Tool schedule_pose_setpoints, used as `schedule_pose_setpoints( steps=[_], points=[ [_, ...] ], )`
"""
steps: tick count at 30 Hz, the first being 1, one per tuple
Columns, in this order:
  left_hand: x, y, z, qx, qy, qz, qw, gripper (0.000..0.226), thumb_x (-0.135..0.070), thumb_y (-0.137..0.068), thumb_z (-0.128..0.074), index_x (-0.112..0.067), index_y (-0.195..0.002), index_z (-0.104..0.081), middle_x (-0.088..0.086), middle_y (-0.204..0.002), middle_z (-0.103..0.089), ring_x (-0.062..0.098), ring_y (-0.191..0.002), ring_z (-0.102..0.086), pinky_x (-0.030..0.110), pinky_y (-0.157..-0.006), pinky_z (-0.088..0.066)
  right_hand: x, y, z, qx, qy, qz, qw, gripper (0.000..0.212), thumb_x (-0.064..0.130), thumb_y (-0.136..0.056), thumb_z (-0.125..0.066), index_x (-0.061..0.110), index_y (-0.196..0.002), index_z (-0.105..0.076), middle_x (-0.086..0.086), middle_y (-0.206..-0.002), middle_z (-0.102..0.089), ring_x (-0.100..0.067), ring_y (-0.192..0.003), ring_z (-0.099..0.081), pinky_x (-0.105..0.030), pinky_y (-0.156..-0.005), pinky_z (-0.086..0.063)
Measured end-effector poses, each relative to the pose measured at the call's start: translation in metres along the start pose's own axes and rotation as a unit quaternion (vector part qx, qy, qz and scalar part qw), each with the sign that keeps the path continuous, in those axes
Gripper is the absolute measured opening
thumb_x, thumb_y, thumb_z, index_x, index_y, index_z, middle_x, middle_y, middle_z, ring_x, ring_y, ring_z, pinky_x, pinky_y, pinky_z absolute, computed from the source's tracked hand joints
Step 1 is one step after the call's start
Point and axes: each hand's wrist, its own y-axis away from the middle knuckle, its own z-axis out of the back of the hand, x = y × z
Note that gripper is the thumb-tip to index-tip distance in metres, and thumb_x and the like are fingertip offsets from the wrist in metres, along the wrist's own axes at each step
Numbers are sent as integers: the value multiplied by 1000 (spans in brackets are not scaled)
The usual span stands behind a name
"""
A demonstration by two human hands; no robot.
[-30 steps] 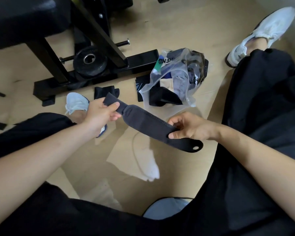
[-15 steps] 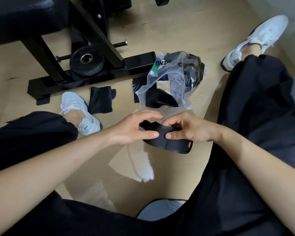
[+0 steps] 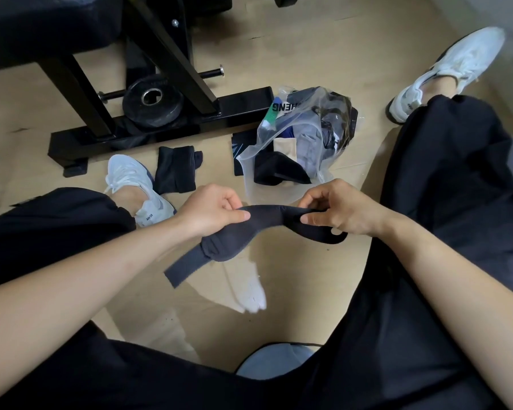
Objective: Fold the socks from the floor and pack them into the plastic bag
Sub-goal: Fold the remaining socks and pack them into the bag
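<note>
The long charcoal-grey fabric sock (image 3: 265,218) is plain. The folded black fabric sock (image 3: 175,170) is plain too. The clear crinkled plastic bag (image 3: 323,112) shows black, grey, beige and blue cloth (image 3: 279,173) plus a green-and-white label (image 3: 274,111). The smooth floor (image 3: 338,54) is tan.

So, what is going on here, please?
A seated person holds a dark grey sock above the floor. The left hand pinches it near the middle, and the right hand pinches it nearer the other end. One end hangs loose below the left hand. The clear plastic bag, already holding several items, lies beyond the hands. A folded black sock lies beside the left shoe, not yet packed.
</note>
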Motion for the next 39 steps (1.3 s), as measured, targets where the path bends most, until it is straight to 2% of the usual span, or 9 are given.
schedule_pose_setpoints(
  steps=[4,8,16,22,25,28,31,36,39],
  points=[
    [-7,-1,-1,-12,114,62,991,10,-25,-89,-77,-16,-91,-73,-2,-70,-66,11,-60,-54,20,-50,-47,5,-1,-12,-23,-89,22,996,11,-1,-83,-76,4,-93,-73,-13,-88,-74,-16,-75,-66,-31,-78,-56],
    [-12,1,-4,-39,209,98,972,9,-20,-92,-73,-16,-100,-69,0,-76,-60,15,-60,-53,24,-54,-54,12,-2,-33,-11,-137,26,990,17,-4,-83,-74,8,-95,-73,-22,-94,-72,-17,-78,-65,-33,-80,-54],
    [-24,7,-12,-49,335,103,935,17,-15,-95,-68,-11,-112,-68,10,-100,-70,20,-63,-66,22,-53,-54,18,-5,-59,9,-66,55,996,18,5,-82,-78,10,-99,-74,-15,-88,-71,-13,-70,-60,-22,-71,-49],
    [-22,8,-13,-46,360,97,927,19,-15,-95,-66,-12,-113,-70,12,-106,-74,24,-71,-70,23,-54,-53,20,-3,-57,-21,-13,89,996,19,23,-89,-73,19,-107,-76,3,-95,-67,-17,-84,-63,-22,-78,-49],
    [-23,9,-11,-41,371,84,924,19,-16,-95,-67,-14,-114,-70,9,-107,-75,23,-71,-70,25,-56,-54,17,-4,-57,-72,102,160,979,24,17,-87,-74,22,-111,-75,4,-97,-46,-13,-87,-50,-16,-82,-40],
    [-26,11,-9,-34,381,80,920,17,-14,-96,-64,-13,-112,-70,8,-101,-75,21,-66,-70,25,-56,-54,15,-6,-56,-109,196,185,957,28,22,-83,-78,30,-110,-73,1,-112,-41,-19,-101,-39,-24,-94,-35],
    [-27,14,-6,-14,411,71,909,18,-15,-96,-60,-13,-111,-70,8,-94,-73,22,-70,-70,26,-58,-53,16,-5,-55,-101,203,186,956,30,24,-84,-77,31,-113,-73,-2,-122,-43,-22,-108,-39,-29,-99,-36],
    [-24,16,-9,-29,324,27,945,26,-23,-89,-76,-18,-114,-73,1,-99,-78,8,-84,-71,22,-63,-52,15,-4,-55,-82,192,183,961,35,25,-84,-77,31,-118,-71,-2,-126,-45,-22,-112,-40,-27,-101,-35],
    [-23,15,-11,-55,315,26,947,14,-18,-94,-70,-19,-107,-74,-1,-91,-78,7,-74,-67,22,-63,-51,14,-6,-53,-82,139,187,969,35,24,-83,-77,28,-117,-72,0,-122,-50,-20,-111,-45,-25,-99,-36]
  ],
)
